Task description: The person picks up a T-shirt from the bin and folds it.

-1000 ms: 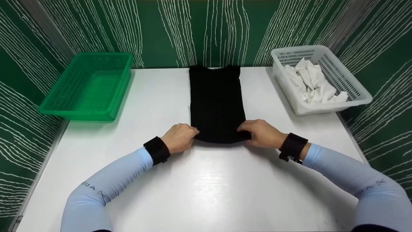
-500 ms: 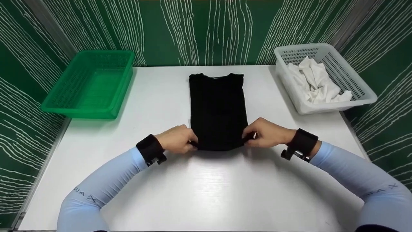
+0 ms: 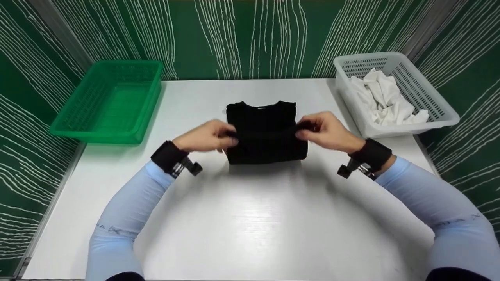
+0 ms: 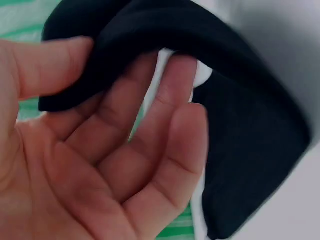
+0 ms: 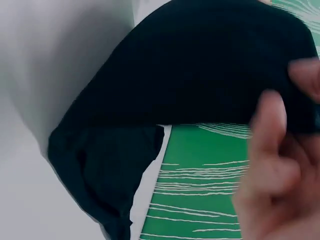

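Observation:
A black shirt (image 3: 267,150) lies near the middle of the white table, its neckline at the far end. Its near part is lifted and bent over toward the neckline. My left hand (image 3: 209,136) pinches the left corner of the raised edge between thumb and fingers; the left wrist view has the thumb over the black cloth (image 4: 150,25) and fingers beneath. On the opposite side, my right hand (image 3: 326,130) pinches the right corner. The right wrist view shows the cloth (image 5: 190,65) arching up from the table, the right fingers blurred at its edge.
A green basket (image 3: 134,137) stands at the back left of the table (image 3: 254,226). At the back right is a white basket (image 3: 437,119) holding crumpled white cloth (image 3: 386,97). A green wall (image 3: 269,39) with white streaks rises behind the table.
First the shirt slid toward me, its neckline coming away from the back edge. Then both hands raised its near edge and carried it away from me, bending the cloth over.

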Tool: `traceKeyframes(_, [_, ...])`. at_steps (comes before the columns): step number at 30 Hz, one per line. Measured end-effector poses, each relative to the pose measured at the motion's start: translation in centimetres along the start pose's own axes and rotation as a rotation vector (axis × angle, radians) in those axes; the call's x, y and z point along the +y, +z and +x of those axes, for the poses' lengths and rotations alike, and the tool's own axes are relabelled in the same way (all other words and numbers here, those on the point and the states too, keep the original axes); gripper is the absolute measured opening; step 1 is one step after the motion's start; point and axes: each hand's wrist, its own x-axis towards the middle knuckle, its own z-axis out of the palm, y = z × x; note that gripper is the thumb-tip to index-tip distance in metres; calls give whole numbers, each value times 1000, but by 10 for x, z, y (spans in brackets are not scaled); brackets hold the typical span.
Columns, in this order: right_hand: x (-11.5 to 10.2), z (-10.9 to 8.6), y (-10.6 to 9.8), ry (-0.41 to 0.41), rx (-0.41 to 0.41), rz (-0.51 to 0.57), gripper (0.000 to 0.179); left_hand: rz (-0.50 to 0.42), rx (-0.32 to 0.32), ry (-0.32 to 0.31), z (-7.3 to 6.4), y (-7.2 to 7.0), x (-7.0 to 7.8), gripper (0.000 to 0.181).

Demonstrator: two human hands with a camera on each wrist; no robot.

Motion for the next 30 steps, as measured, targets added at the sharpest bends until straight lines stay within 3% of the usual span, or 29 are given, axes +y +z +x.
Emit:
traceKeyframes(4, [13, 35, -1, 89, 215, -29, 13, -35, 238, -44, 24, -19, -11, 18])
traceKeyframes(7, [29, 63, -6, 152, 262, -24, 19, -73, 419, -106, 50, -25, -25, 19])
traceKeyframes(10, [45, 90, -8, 217, 278, -43, 22, -100, 552, -174, 78, -25, -40, 21])
traceKeyframes(12, [56, 105, -6, 273, 269, -62, 27, -123, 597, -227, 96, -22, -53, 21])
traceKeyframes(14, [66, 118, -1, 357, 221, -45, 35, -178, 598, -295, 109, -19, -65, 25])
traceKeyframes(18, [85, 131, 10, 504, 52, -62, 61, -204, 569, -414, 146, -9, -129, 67])
traceKeyframes(21, [102, 135, 16, 515, 24, -125, 76, -117, 578, -425, 167, 0, -174, 88])
traceKeyframes(24, [131, 141, 16, 469, 110, -201, 77, 13, 590, -422, 165, 6, -169, 93])
traceKeyframes(28, [131, 140, 22, 406, 132, -446, 78, 261, 537, -440, 148, 15, -120, 94])
traceKeyframes(30, [110, 133, 32, 342, 94, -575, 81, 405, 457, -404, 137, 24, -94, 104])
